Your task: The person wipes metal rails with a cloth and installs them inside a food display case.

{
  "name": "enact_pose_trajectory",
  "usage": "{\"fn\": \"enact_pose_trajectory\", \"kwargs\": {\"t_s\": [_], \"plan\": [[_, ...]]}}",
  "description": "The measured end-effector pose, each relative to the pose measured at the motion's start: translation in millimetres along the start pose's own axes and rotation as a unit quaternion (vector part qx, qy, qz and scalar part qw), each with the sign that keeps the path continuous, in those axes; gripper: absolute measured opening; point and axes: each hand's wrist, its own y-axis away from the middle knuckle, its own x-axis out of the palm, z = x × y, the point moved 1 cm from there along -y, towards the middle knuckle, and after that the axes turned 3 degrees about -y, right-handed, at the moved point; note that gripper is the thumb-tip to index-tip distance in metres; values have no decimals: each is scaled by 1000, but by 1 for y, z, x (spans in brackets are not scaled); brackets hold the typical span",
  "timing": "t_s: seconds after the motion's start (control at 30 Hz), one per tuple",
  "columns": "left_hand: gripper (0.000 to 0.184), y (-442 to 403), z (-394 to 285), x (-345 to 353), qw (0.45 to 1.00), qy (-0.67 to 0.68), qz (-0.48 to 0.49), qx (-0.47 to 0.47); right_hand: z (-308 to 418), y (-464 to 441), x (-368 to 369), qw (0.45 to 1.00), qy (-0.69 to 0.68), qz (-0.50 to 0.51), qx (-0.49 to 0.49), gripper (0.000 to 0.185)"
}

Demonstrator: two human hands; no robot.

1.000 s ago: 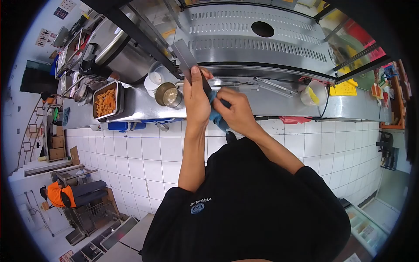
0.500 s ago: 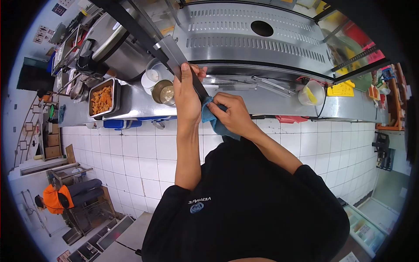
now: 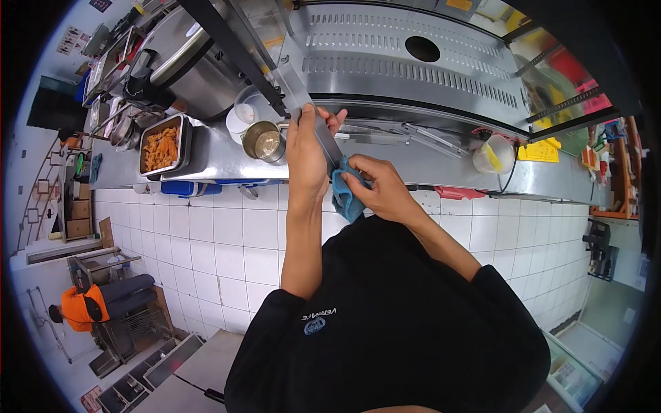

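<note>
My left hand (image 3: 308,155) is closed around a long flat metal strip (image 3: 295,88), which slants from the upper left down toward my body. At the strip's lower end, my right hand (image 3: 379,184) pinches a blue cloth (image 3: 346,199) against the metal. Part of the cloth hangs below my fingers. Beside my left wrist stand a metal pot (image 3: 264,142) and a white round container (image 3: 238,121). Beyond my hands lies a steel cabinet floor (image 3: 372,71) with rows of slots and one round hole.
Thin metal rails (image 3: 434,139) lie on the steel counter (image 3: 213,157). A tray of orange-brown food (image 3: 162,150) and a large steel cooker (image 3: 196,72) are at left. At right are a clear tub (image 3: 493,155) and a yellow board (image 3: 539,151). A person in orange (image 3: 82,308) is behind left.
Both hands and the strip appear slightly further right in view, as does the cabinet. The cloth stays at the strip's lower end and looks more bunched under my right hand.
</note>
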Motion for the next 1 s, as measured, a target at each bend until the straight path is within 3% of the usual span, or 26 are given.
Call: {"fn": "enact_pose_trajectory", "kwargs": {"t_s": [0.1, 0.3, 0.5, 0.6, 0.67, 0.7, 0.77, 0.8, 0.93, 1.0], "plan": [[22, -1, -3, 7, 999, 20, 20, -18, -9, 4, -1, 998, -63, 18, 24, 20], [22, -2, 7, 6, 998, 17, 59, -31, -9, -10, 11, 996, 27, -80, 3, 30], [22, 11, 13, 13, 997, -36, 7, -71, -5, -30, 5, 991, 25, -127, 22, 31], [24, 7, 19, 5, 992, -110, 44, -45, -5, -36, 5, 986, 8, -166, -11, 28], [27, 8, 10, 6, 972, -224, 53, 42, -11, -36, 4, 986, 6, -160, -44, 23], [27, 11, 9, 6, 972, -223, 53, 43, -10, -35, 4, 986, 6, -159, -45, 23], [28, 12, 6, 9, 898, -416, 13, 141, -2, -34, 1, 983, 2, -177, -46, 19], [31, 9, 9, 7, 864, -446, 29, 231, -3, -35, 1, 983, 3, -178, -49, 19], [33, 13, 5, 8, 831, -502, 49, 235, -7, -37, -5, 971, 61, -201, -118, 15], [31, 11, 0, 6, 839, -514, 97, 152, -7, -39, -7, 964, 99, -207, -135, 15]]}}
